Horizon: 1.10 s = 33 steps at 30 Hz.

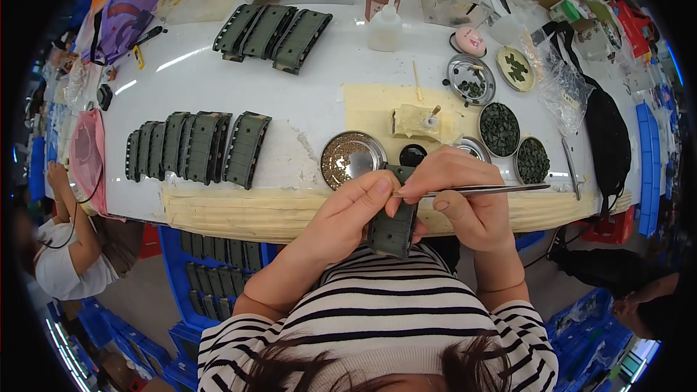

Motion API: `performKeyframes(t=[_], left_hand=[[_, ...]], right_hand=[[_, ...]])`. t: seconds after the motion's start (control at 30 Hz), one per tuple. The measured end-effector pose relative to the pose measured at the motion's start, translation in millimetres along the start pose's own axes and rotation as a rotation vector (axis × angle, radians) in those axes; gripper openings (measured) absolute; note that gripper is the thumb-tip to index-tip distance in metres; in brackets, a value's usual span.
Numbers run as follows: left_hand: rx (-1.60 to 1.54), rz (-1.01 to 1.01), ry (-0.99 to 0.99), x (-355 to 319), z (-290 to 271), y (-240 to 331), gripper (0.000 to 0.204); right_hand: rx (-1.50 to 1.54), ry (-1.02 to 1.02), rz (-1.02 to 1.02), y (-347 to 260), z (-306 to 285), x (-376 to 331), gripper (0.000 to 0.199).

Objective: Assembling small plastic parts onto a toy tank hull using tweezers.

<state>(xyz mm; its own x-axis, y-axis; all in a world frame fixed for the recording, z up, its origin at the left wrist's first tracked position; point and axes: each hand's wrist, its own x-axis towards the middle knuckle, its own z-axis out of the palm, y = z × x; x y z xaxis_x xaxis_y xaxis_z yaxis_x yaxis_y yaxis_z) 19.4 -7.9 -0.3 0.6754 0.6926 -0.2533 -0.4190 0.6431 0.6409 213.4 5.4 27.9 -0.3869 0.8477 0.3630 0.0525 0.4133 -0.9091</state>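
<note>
My left hand (341, 219) grips a dark green, slightly curved plastic casing (392, 234) near the table's front edge, its thumb and fingertips at the casing's upper part. Pinched in my right hand (472, 174) is a pair of metal tweezers (523, 188), lying nearly level with the tips over the casing. Any small part at the tips is hidden by my fingers. Just beyond are a round tin of small brass-coloured parts (335, 160) and a small black dish (413, 154). Two tins of dark green pieces, one larger (499, 131) and one smaller (533, 161), stand to the right.
Similar green casings stand in a row (207, 147) at left, with three casings (272, 36) farther back. A tape-covered block (406, 122), a white squeeze bottle (385, 29) and a metal dish (470, 80) lie beyond my hands. A blue crate (178, 276) holds more casings below the table.
</note>
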Motion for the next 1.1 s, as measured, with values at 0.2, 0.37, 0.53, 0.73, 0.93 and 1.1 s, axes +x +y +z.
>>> performKeyframes(t=[0.2,0.37,0.53,0.73,0.93,1.1], left_hand=[[0.02,0.086,0.034,1.2,-3.8,-7.5,0.036],[0.042,0.129,0.063,2.4,-2.7,-7.0,0.035],[0.093,0.177,0.057,3.8,-7.1,-9.7,0.032],[0.144,0.219,0.106,1.8,-4.5,-7.7,0.029],[0.158,0.244,0.172,1.2,-1.0,-8.7,0.029],[0.179,0.291,0.192,1.8,2.0,-10.9,0.029]], right_hand=[[-0.063,0.003,-0.016,-1.7,2.7,3.2,0.01],[-0.113,0.012,-0.045,-0.1,4.3,4.2,0.013],[-0.181,-0.008,-0.092,1.8,3.0,5.2,0.016],[-0.124,0.103,-0.034,-0.4,8.7,-0.3,0.014],[-0.082,0.126,0.029,-0.3,13.9,-5.7,0.016],[-0.122,0.129,0.028,0.6,14.1,-6.6,0.016]])
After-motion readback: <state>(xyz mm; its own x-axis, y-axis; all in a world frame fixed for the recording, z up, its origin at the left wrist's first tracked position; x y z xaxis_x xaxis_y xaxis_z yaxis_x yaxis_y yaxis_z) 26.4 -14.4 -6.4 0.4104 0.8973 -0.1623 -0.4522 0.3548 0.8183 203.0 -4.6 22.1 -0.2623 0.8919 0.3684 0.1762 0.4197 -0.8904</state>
